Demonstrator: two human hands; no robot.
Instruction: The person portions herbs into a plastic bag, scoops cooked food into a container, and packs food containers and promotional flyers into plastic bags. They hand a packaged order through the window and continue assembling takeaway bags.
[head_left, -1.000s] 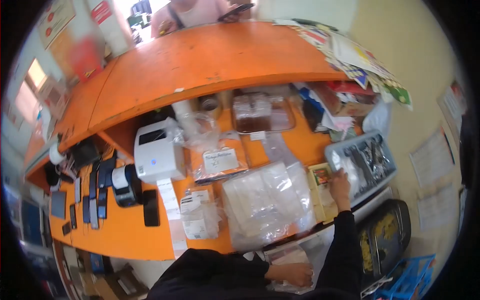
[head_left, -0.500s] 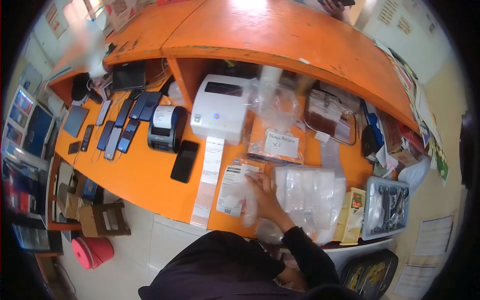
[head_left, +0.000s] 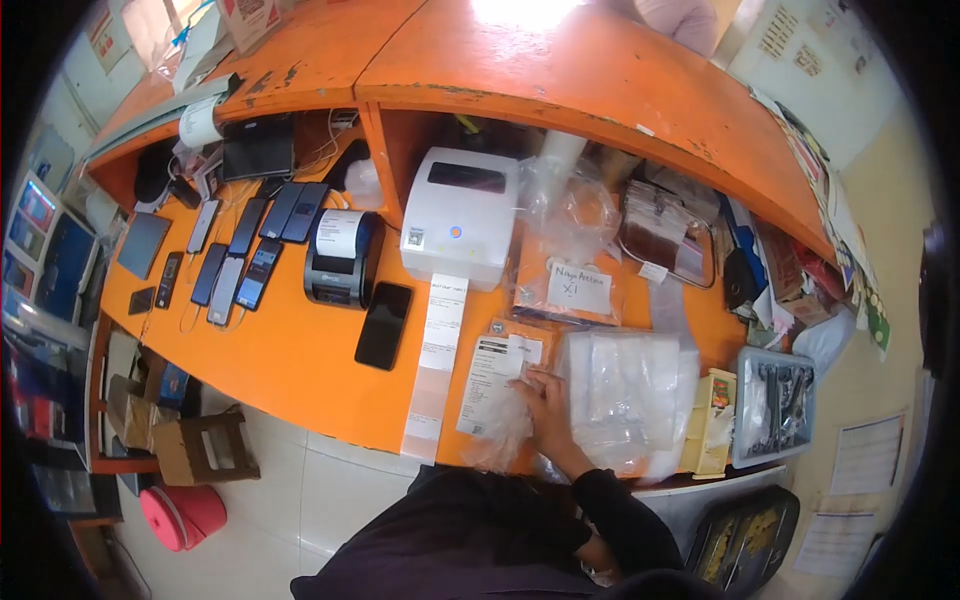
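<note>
My right hand is over the front edge of the orange desk, its fingers bent and closed on crumpled clear plastic. Beneath the fingers lies a packet with a white printed label. Just right of the hand rests a stack of clear plastic bags. Low in the view, my left hand shows only a bit of skin past its dark sleeve; the right arm covers part of it, and its fingers are hidden.
A white label printer feeds out a label strip. Left of it are a black phone, a receipt printer and several phones. Behind the bags sits a wrapped parcel. A grey tray stands right.
The plastic at my right hand has come down and lies crumpled at the desk edge. The view has shifted slightly. Across the counter, the hand with a dark device is out of sight.
</note>
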